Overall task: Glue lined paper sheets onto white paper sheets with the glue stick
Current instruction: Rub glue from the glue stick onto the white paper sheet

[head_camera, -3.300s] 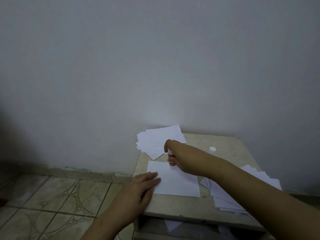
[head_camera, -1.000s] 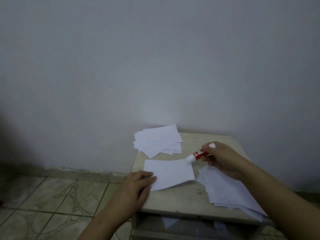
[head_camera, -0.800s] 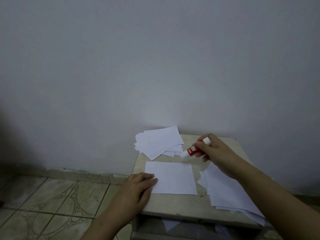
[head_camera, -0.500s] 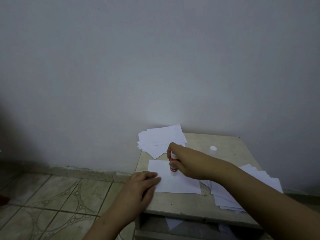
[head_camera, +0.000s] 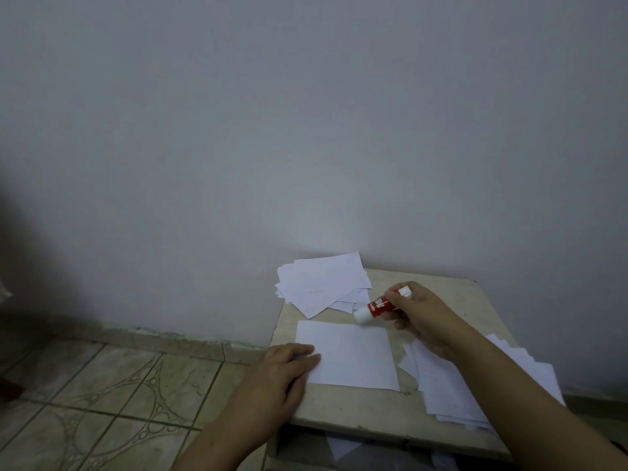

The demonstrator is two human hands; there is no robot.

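Observation:
A single white sheet (head_camera: 353, 358) lies flat in the middle of the small beige table (head_camera: 360, 411). My left hand (head_camera: 283, 368) rests on the sheet's near left corner with fingers straight. My right hand (head_camera: 419, 314) grips a red glue stick (head_camera: 379, 307) with its white end pointing down-left, just above the sheet's far right corner. A pile of white sheets (head_camera: 323, 283) sits at the table's far left corner. A fanned pile of lined sheets (head_camera: 452, 379) lies on the right, partly under my right forearm.
The table stands against a plain grey wall (head_camera: 306, 130). Patterned floor tiles (head_camera: 102, 402) lie to the left of it. A shelf under the tabletop holds more scraps of paper (head_camera: 343, 448).
My right hand lifted the glue stick off the sheet's far left part and swung it right, to above the far right corner. My left hand stayed on the sheet.

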